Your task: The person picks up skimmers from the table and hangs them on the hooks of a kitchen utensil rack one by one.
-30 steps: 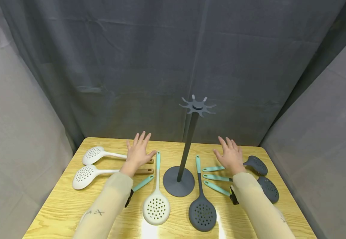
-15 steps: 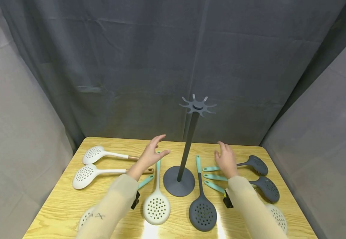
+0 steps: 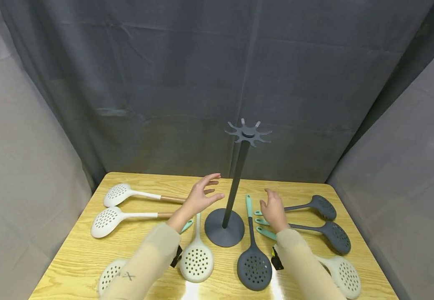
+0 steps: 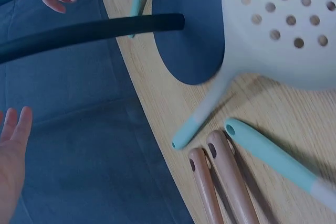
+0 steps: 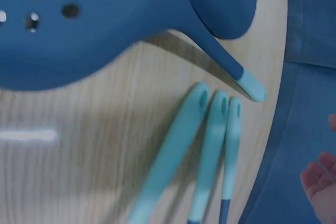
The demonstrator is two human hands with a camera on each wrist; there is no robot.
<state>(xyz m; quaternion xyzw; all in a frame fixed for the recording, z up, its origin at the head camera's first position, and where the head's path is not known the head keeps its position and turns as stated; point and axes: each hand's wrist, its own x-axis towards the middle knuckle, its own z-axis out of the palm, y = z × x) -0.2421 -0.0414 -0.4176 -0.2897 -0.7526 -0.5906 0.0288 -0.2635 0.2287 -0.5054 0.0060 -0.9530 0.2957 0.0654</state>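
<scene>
Left hand (image 3: 200,198): raised just left of the stand, palm side toward the post, thumb and fingers well apart; we enter it as wide and empty.

Right hand (image 3: 274,210): raised right of the stand, fingers gently bent and thumb set off from them; we enter it as loosely parted and empty. Our right wrist view shows it apart from the mint handles (image 5: 212,150).

Dark stand (image 3: 235,183): one, upright, with a ring of hooks at its top and a round base; our landmark for the entries below.

Pale skimmer (image 3: 196,261): one, just left of the stand, its perforated head on the near side.

Dark skimmer (image 3: 254,268): one, just right of the stand, head likewise near, mint handle end pointing away from us.

White skimmers (image 3: 106,221): two, left of the stand, wooden handles toward it, heads well apart from it.

Half-hidden skimmer (image 3: 112,273): one, near and left of the stand, pale, partly under the left sleeve (image 3: 142,262).

Charcoal skimmers (image 3: 337,236): two, right of the stand, handles toward it.

Cream skimmer (image 3: 347,277): one, near and right of the stand, partly behind the right sleeve (image 3: 303,262).

Wooden table (image 3: 78,250): bears the stand and all skimmers.

Grey curtain (image 3: 164,83): hangs behind the stand.
</scene>
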